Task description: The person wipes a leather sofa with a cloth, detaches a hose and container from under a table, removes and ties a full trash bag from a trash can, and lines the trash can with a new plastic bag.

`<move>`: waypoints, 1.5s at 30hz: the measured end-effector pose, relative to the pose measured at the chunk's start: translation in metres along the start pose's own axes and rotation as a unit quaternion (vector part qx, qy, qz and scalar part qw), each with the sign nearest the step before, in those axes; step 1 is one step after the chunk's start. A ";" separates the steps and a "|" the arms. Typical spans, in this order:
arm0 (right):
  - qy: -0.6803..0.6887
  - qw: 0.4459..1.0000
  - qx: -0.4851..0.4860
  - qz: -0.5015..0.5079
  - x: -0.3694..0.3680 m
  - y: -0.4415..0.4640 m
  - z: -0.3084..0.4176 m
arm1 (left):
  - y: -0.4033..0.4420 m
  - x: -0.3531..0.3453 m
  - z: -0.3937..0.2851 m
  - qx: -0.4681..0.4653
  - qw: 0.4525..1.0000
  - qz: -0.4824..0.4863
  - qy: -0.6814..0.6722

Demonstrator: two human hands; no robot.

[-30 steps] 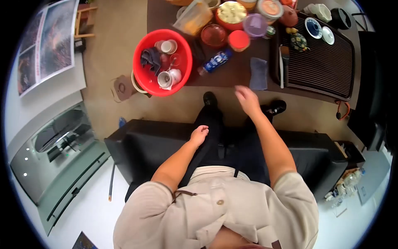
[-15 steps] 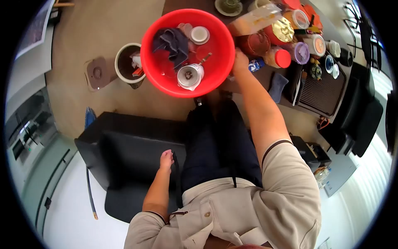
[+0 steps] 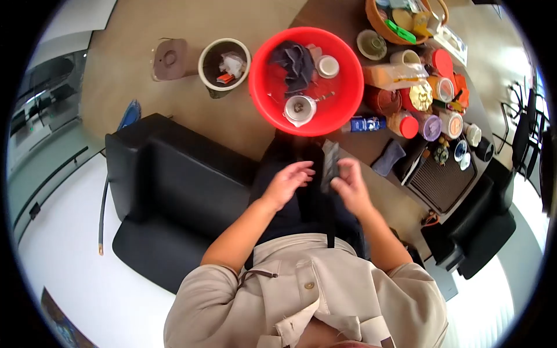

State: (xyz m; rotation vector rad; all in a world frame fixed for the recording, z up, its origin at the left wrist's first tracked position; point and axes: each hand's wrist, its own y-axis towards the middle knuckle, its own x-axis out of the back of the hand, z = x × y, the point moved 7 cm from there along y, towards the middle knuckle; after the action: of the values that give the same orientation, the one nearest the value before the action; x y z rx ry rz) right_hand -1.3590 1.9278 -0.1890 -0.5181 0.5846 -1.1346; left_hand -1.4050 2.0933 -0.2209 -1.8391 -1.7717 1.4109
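My right hand [image 3: 350, 184] is closed on a dark grey, flat, narrow item [image 3: 330, 165], held above my lap; motion blur hides its exact kind. To its left, my left hand [image 3: 289, 184] is empty, with the fingers apart and pointing toward that item. Just beyond both hands stands a red basin [image 3: 257, 95] at the table's edge. Inside it lie a dark cloth [image 3: 295, 66], a white lidded container [image 3: 328, 66] and a white cup-like vessel [image 3: 300, 110] with a spout.
The brown table [image 3: 325, 17] carries several jars, a blue can [image 3: 367, 124], a grey sponge-like pad [image 3: 389, 158], a ridged tray [image 3: 444, 180] and a wicker basket [image 3: 377, 26]. A waste bin [image 3: 203, 64] stands left of the basin. A black sofa [image 3: 191, 174] is at my left.
My right hand has left the basin's rim and now holds the dark flat item over my lap. My left hand has risen from beside the sofa toward it. The view has shifted.
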 end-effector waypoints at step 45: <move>0.145 0.928 0.260 -0.224 -0.183 0.187 0.199 | -0.066 0.384 -0.175 -0.176 0.903 -0.311 -0.238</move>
State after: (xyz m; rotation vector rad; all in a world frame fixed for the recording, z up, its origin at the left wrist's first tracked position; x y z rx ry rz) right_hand -1.1553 2.1795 -0.1332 -0.0121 0.3966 -1.7535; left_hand -1.3920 2.5177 -0.2631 -0.8910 -2.6789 1.3932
